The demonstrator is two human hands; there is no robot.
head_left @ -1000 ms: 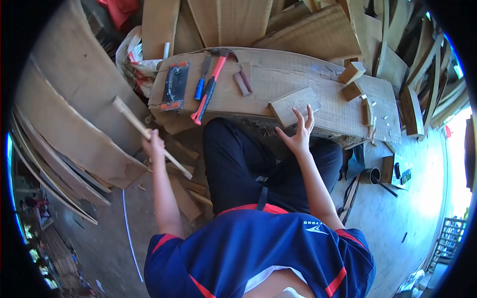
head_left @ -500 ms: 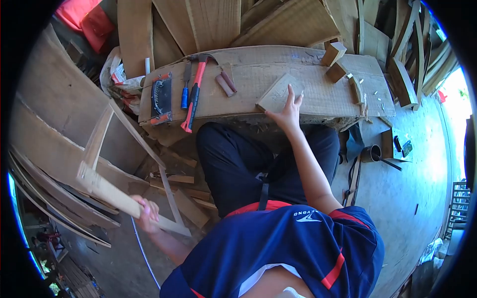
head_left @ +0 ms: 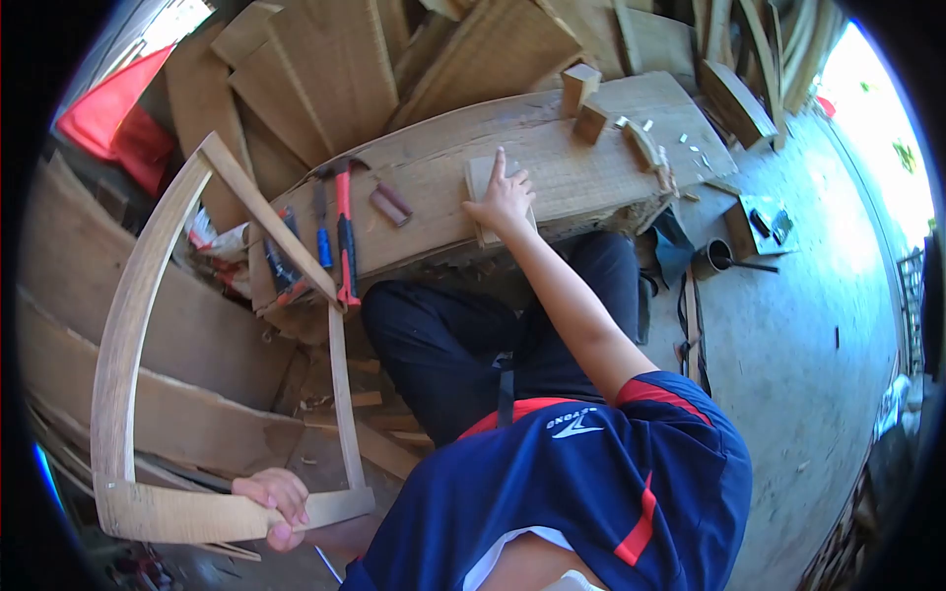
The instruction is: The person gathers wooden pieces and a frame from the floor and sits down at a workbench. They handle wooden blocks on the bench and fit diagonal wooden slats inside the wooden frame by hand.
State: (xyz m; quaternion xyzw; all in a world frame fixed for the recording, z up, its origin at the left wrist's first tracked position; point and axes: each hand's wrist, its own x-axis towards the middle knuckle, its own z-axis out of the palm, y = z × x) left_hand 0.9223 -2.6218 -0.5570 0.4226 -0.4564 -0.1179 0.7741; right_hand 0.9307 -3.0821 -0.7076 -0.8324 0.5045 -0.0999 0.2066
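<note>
Handling a wooden frame point(head_left: 128, 330), with the fingers of the left hand point(head_left: 279, 502) wrapped around its lower bar point(head_left: 182, 514), while splaying the fingers of the right hand point(head_left: 506, 202) over a wooden block point(head_left: 478, 175) on the worktop point(head_left: 611, 167) (apparently touching it, though partly hidden). Judged to call for steady control, clear of the hammer point(head_left: 345, 231).

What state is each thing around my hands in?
Brown wooden frame: gripped in left hand.
Flat pale wooden block: lying under right hand.
Red-and-black claw hammer: lying flat, untouched.
Blue-handled metal tool: lying flat, untouched.
Reddish-brown curled piece: lying untouched.
</note>
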